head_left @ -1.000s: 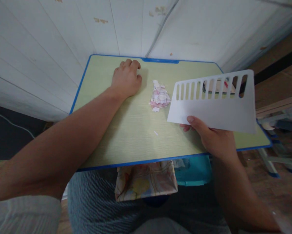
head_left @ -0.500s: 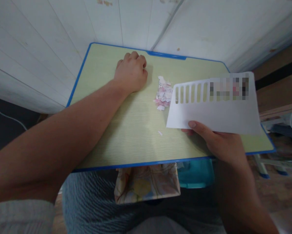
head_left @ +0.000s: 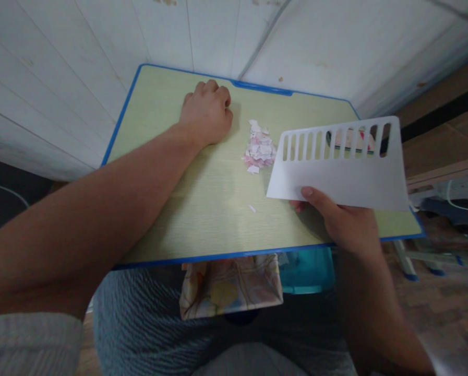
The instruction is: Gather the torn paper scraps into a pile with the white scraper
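My left hand (head_left: 207,113) rests in a loose fist on the pale, blue-edged table (head_left: 202,219), with nothing visible in its fingers. In my right hand (head_left: 347,222) is a white slotted plastic panel (head_left: 335,180), gripped at its near edge with the thumb on top and the fingers underneath. A small heap of torn paper scraps (head_left: 259,149), white and pink, lies between my left hand and the panel's left end. One loose paper sliver (head_left: 252,208) sits apart, closer to me. Through the panel's right-hand slots shows part of a patterned item (head_left: 355,140), mostly covered.
Below the table's front edge are an open flower-patterned box (head_left: 231,295) and a turquoise plastic bin (head_left: 308,271). White plank walls (head_left: 159,31) stand behind and to the left. A wooden shelf (head_left: 448,136) borders the right side.
The view has shifted slightly, so the table sits a little further left and up. The panel has moved slightly right relative to the scraps. My left fist stays in place.
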A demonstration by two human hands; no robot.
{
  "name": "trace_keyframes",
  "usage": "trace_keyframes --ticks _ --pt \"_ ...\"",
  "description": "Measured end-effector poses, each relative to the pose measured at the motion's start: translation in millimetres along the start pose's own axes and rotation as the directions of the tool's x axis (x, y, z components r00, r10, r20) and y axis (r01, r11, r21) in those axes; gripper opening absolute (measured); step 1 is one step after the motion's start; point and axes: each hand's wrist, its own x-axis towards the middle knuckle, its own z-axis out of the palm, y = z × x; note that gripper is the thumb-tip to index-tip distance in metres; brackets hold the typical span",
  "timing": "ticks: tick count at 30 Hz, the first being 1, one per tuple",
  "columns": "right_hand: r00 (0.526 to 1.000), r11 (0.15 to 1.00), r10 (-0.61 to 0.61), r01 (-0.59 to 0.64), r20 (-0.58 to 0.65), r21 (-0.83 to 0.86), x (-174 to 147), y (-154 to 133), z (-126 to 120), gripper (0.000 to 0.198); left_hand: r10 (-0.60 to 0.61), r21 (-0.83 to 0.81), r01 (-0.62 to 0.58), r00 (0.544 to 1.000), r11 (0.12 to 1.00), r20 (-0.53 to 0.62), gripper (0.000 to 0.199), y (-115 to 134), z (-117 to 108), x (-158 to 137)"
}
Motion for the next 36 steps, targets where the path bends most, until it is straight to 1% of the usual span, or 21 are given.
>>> trace_keyframes --ticks 4,6,9,11,14,16,19,22,25,27,29,32,33,35,36 --pt "0.999 0.998 -0.031 0.032 -0.018 0.053 4 -5 3 0.034 -0.050 -0.017 0.050 0.999 0.999 0.021 0.012 1 0 1" --pt "0.999 0.997 -0.040 0.041 -0.015 0.067 9 -10 6 0.033 -0.035 -0.035 0.035 0.999 0.999 0.015 0.011 0 1 1" --pt "0.999 0.998 -0.047 0.046 0.024 0.035 15 -13 9 0.037 -0.002 -0.060 0.002 1.000 0.998 -0.011 0.011 -1 1 1" --pt "0.998 0.999 -0.046 0.046 0.041 0.000 16 -11 9 0.041 -0.025 -0.051 0.025 1.000 0.998 -0.008 0.013 1 1 0" --pt "0.999 0.998 -0.054 0.054 0.006 -0.020 10 -6 4 0.041 -0.064 0.016 0.063 0.998 0.998 0.025 0.015 7 -1 -1" --pt "0.998 0.998 -0.064 0.063 -0.013 -0.026 1 -2 1 0.039 -0.057 0.047 0.055 0.998 0.997 0.028 0.016 9 -2 -1" --pt "0.997 0.997 -0.064 0.062 -0.042 -0.052 -16 4 -3 0.035 -0.030 0.038 0.029 0.999 0.999 0.025 0.017 8 -3 -1" --pt "0.995 0.996 -0.056 0.050 -0.084 -0.078 -31 9 -5 0.029 -0.030 0.037 0.028 0.999 0.999 0.033 0.015 6 -2 -1" --pt "0.992 0.998 -0.043 0.037 -0.122 -0.051 -37 8 -5 0.023 -0.031 0.018 0.031 0.999 0.999 0.022 0.014 3 -1 1" --pt "0.994 0.999 -0.033 0.031 -0.102 -0.019 -34 3 -4 0.023 -0.030 -0.021 0.030 1.000 0.999 0.003 0.018 3 -1 2" --pt "0.998 0.999 -0.041 0.041 -0.045 0.007 -27 -4 -1 0.028 -0.054 -0.028 0.054 0.999 0.998 -0.001 0.020 7 -2 2" --pt "0.997 0.996 -0.082 0.082 0.014 0.025 -17 -10 5 0.035 -0.131 0.073 0.127 0.990 0.989 0.053 0.019 20 -10 -2" --pt "0.995 0.995 -0.095 0.094 0.027 0.022 -15 -10 7 0.037 -0.139 0.120 0.128 0.987 0.984 0.084 0.022 26 -13 -4" --pt "0.992 0.993 -0.122 0.121 0.019 0.007 -15 -6 9 0.038 -0.150 0.174 0.129 0.982 0.976 0.111 0.030 35 -21 -10" --pt "0.991 0.991 -0.130 0.131 0.005 -0.005 -17 -3 8 0.037 -0.108 0.182 0.087 0.988 0.979 0.107 0.034 39 -25 -12"
